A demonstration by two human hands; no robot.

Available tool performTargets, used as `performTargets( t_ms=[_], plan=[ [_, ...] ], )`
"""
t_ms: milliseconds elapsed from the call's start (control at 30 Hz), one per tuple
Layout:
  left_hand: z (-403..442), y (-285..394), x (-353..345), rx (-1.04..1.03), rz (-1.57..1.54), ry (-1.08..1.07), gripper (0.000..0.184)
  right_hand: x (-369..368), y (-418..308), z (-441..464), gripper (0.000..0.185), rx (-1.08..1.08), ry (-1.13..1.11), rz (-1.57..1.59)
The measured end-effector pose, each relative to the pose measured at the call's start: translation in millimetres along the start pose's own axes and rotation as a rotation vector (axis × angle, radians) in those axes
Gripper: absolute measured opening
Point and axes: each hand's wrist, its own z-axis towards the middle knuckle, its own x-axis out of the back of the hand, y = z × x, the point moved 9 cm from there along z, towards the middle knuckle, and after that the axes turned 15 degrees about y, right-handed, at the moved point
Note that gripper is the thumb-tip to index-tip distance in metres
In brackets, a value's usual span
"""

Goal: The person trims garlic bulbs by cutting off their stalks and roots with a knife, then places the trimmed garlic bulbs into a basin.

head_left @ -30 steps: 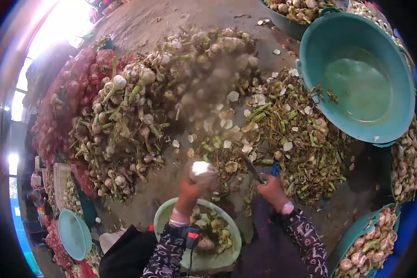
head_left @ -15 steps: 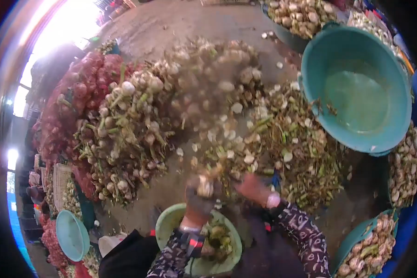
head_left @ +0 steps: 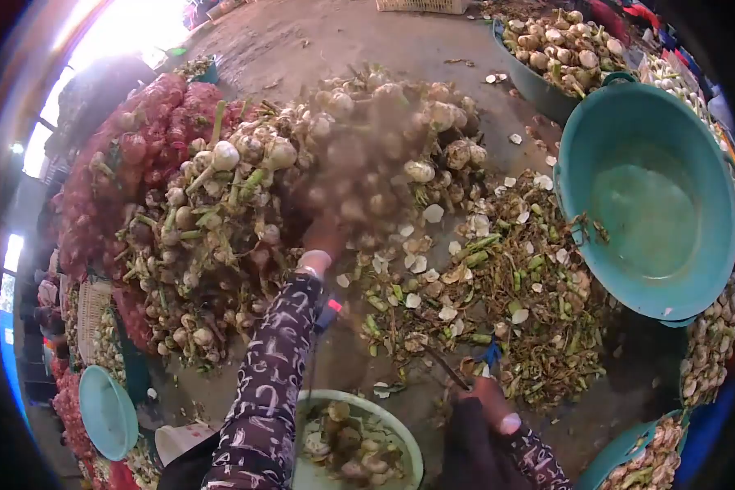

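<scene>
My left hand (head_left: 327,235) reaches forward to the near edge of a big heap of garlic bulbs with stalks (head_left: 249,175). Its fingers are lost in a blurred patch among the bulbs, so their grip is hidden. Lower right, my right hand (head_left: 490,402) is closed round a knife (head_left: 445,366) whose thin dark blade slants up and left over cut stalks. Between my arms stands a pale green basin (head_left: 412,429) with several trimmed garlic bulbs (head_left: 359,449) in it.
Trimmings (head_left: 539,306) and peel litter the floor at centre right. A large teal tub (head_left: 653,192) stands beyond them. Another tub of garlic (head_left: 559,49) is behind it. Red mesh sacks (head_left: 110,180) lie left, above a small teal bowl (head_left: 108,412).
My left hand has gone from above the basin, where it held a garlic bulb, forward to the heap. My right hand has drawn back toward me and right, the knife now showing plainly.
</scene>
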Motion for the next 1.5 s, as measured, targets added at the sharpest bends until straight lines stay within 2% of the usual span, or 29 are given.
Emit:
performTargets(
  t_ms=[67,167,233,367,433,467,500,533,567,600,667,700,733,767,833,867,900,933,1000,1033,1067,1167,1200,1267,1333,1367,1400,1467,1500],
  plan=[
    [5.2,-22.4,-25.3,-0.013,0.003,0.023,0.061,1.5,5.5,1.2,0.049,0.019,0.041,0.027],
    [-30.6,-46.2,-20.6,-0.358,-0.230,0.077,0.044,7.0,-10.2,-7.6,0.047,0.011,-0.045,-0.099],
    [-82.8,-49.0,42.4,-0.301,-0.157,0.008,0.042,16.9,-34.2,-11.5,0.044,0.089,0.017,0.067],
    [-141.0,-179.3,169.9,0.008,0.108,0.110,0.040,-9.6,5.3,-12.4,0.040,-0.045,-0.041,0.266],
    [-179.0,-257.8,253.3,0.212,0.497,0.101,0.038,-8.5,-2.9,-16.6,0.039,0.041,-0.076,0.238],
    [-204.6,-282.9,291.7,0.257,0.596,0.085,0.042,7.4,-48.5,-26.3,0.025,0.203,-0.123,0.243],
    [-230.4,-308.0,330.0,0.303,0.695,0.062,0.047,-10.9,-16.9,-21.7,0.025,0.212,-0.130,0.247],
    [-256.9,-356.4,350.6,0.415,0.844,-0.155,0.050,-45.9,51.8,-10.9,0.026,0.077,-0.159,0.265],
    [-283.4,-396.6,368.9,0.527,0.983,-0.379,0.052,-58.0,67.4,-6.6,0.026,0.012,-0.178,0.274],
    [-288.8,-388.3,374.2,0.536,0.986,-0.375,0.052,-69.6,82.5,-2.6,0.026,-0.053,-0.195,0.283],
    [-277.3,-337.0,386.7,0.473,0.940,-0.102,0.053,-60.8,48.3,1.6,0.023,-0.104,-0.201,0.521],
    [-259.1,-329.9,369.5,0.378,0.728,0.024,0.051,-54.4,31.9,2.3,0.022,-0.122,-0.203,0.599],
    [-234.6,-334.6,343.6,0.282,0.512,0.145,0.050,-44.5,24.1,3.1,0.022,-0.055,-0.166,0.340],
    [-211.3,-370.3,295.6,0.388,0.333,0.075,0.050,-35.9,19.0,3.1,0.021,0.009,-0.126,0.079],
    [-156.7,-275.3,209.0,0.255,0.029,-0.039,0.052,-32.9,14.2,1.6,0.029,-0.096,-0.116,0.169],
    [-129.3,-247.0,171.8,0.144,-0.092,0.055,0.053,-32.2,14.9,-0.2,0.036,-0.198,-0.109,0.265],
    [-99.2,-246.6,118.8,0.189,-0.245,0.004,0.056,-27.5,8.5,-2.9,0.036,-0.207,-0.098,0.254],
    [-67.9,-251.5,79.4,0.141,-0.161,0.184,0.060,-26.2,0.6,-7.0,0.035,-0.195,-0.151,0.183],
    [-43.2,-208.2,58.9,0.386,-0.126,0.233,0.064,-26.0,9.1,-10.1,0.033,-0.193,-0.192,0.094],
    [-31.1,-198.3,46.0,0.469,-0.119,0.242,0.065,-18.0,12.3,-13.9,0.037,-0.097,-0.072,0.019],
    [-25.8,-209.5,24.4,0.654,-0.425,0.274,0.067,-12.0,16.1,-15.3,0.038,-0.049,-0.016,-0.023],
    [-31.7,-196.0,53.2,0.627,-0.076,0.379,0.059,13.6,-39.6,-21.0,0.037,0.086,0.044,-0.259],
    [-31.3,-208.7,45.1,0.619,-0.117,0.337,0.055,15.6,-52.4,-17.2,0.037,0.082,0.039,-0.254],
    [-32.8,-232.7,33.7,0.599,-0.158,0.303,0.051,13.8,-69.0,-9.9,0.036,0.016,-0.016,0.009],
    [-52.6,-223.7,41.1,0.184,-0.649,0.492,0.053,-7.9,-36.3,1.9,0.035,0.002,-0.064,0.066],
    [-71.9,-197.4,43.2,0.124,-0.663,0.327,0.057,-23.6,-20.7,5.7,0.034,-0.011,-0.113,0.115],
    [-100.2,-160.8,49.5,0.068,-0.674,0.156,0.061,-27.8,-37.3,8.5,0.034,0.227,-0.074,0.084],
    [-162.9,-120.8,27.4,0.281,-0.994,-0.207,0.056,-5.0,-113.4,6.9,0.034,0.391,-0.006,0.053],
    [-187.1,-103.9,22.6,0.279,-0.993,-0.239,0.056,15.1,-172.1,3.4,0.035,0.320,0.022,0.058]
  ],
)
